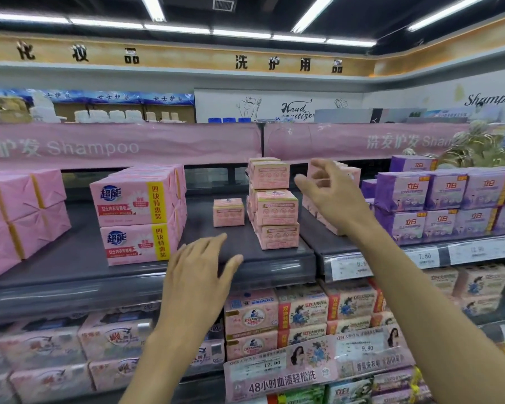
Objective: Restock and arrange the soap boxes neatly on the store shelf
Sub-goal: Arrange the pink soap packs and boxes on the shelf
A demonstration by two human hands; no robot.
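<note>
On the dark middle shelf [70, 258], close to its right end and near the front edge, a stack of pink soap boxes [276, 207] stood three high, slightly staggered, with the bottom box nearest the front edge. A single soap box [228, 212] of the same kind sat alone just beside the stack, on the side toward the shelf's left end and a little farther back, not touching it. A second stack [352, 174] of matching boxes stood on the adjoining shelf section [318, 240], largely hidden and blurred.

The person's right hand [330, 193] was raised in front of that second stack, fingers apart and loosely bent, gripping nothing; whether it touched the boxes could not be told. The left hand [200, 275] hovered palm down over the shelf's front edge, fingers straight and spread, empty.

Toward the left end of the shelf, pink four-bar bundles [137, 217] with yellow bands lay two high, and beyond them pink wrapped packs [21, 214] filled the left end. Purple boxes [443, 205] stood in rows two high toward the right end of the adjoining section, above price tags [424, 256] on its front edge. A pink banner [123, 144] reading "Shampoo" ran along the shelf above. Below, more soap packs [301, 313] crowded the lower shelf behind a promotional strip [283, 377].
</note>
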